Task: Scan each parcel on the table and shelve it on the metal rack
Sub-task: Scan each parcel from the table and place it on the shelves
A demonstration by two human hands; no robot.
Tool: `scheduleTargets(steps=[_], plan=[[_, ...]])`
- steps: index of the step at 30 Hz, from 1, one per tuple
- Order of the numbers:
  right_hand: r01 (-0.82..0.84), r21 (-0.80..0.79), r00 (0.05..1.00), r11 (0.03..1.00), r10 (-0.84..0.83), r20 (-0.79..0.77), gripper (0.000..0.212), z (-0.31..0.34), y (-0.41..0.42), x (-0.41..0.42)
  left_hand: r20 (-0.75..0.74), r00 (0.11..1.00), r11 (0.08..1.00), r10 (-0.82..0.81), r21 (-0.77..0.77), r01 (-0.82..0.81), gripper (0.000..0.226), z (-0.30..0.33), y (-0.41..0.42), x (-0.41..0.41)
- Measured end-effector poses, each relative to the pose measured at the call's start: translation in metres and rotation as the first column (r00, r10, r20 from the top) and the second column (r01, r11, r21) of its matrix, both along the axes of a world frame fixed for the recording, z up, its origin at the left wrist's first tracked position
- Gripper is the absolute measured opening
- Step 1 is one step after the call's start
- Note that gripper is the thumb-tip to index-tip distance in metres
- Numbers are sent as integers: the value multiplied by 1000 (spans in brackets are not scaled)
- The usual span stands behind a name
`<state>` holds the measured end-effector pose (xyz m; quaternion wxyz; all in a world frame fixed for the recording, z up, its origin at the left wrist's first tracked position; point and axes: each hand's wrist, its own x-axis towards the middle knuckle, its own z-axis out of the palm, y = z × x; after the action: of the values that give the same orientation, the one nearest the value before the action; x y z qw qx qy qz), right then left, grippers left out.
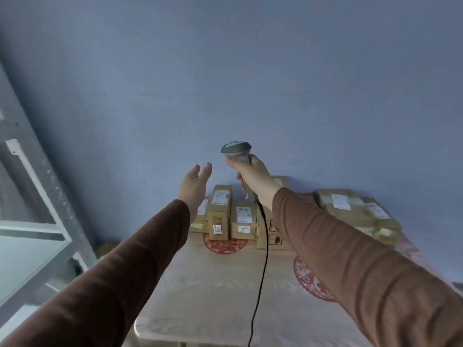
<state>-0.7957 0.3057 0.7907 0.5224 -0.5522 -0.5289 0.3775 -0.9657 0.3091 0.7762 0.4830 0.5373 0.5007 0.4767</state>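
Note:
Several brown cardboard parcels with white labels stand in a row at the far end of the table. Another stack of parcels lies at the far right. My right hand grips a grey barcode scanner by its handle, raised above the parcels with its head up; the black cable hangs down to the table. My left hand is held out above the leftmost parcels with straight fingers, holding nothing. The metal rack stands at the left.
A cream cloth with red round patterns covers the table. A blue wall rises right behind the parcels. The grey rack frame and its pale shelves stand close to the table's left side.

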Motion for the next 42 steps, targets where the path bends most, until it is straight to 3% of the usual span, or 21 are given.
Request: scheduleTargets(steps=[3,6,12,17,25,33,42], plan=[[67,27,997,997,-68,35,33,-30,-26,78,-31,997,998,-65,-25,64,72,-25,-15,77],[132,34,985,991,-135,105,34,-60,-60,181,-62,991,992,-121,-42,119,46,-54,-40,173],[280,-8,941,960,-273,201,29,-107,-134,375,-48,973,965,-226,-144,217,50,-108,-85,350],[401,-33,897,915,-385,219,25,-131,-175,481,-61,946,933,-318,-200,300,49,-129,-106,452],[551,-118,832,826,-531,162,31,-184,-179,585,-26,910,881,-413,-265,392,48,-170,-94,558],[635,-185,770,750,-594,234,31,-223,-123,654,44,875,820,-482,-330,468,47,-225,-33,647],[558,-322,808,765,-588,3,21,-284,-43,700,26,915,814,-403,-447,371,56,-284,18,724]])
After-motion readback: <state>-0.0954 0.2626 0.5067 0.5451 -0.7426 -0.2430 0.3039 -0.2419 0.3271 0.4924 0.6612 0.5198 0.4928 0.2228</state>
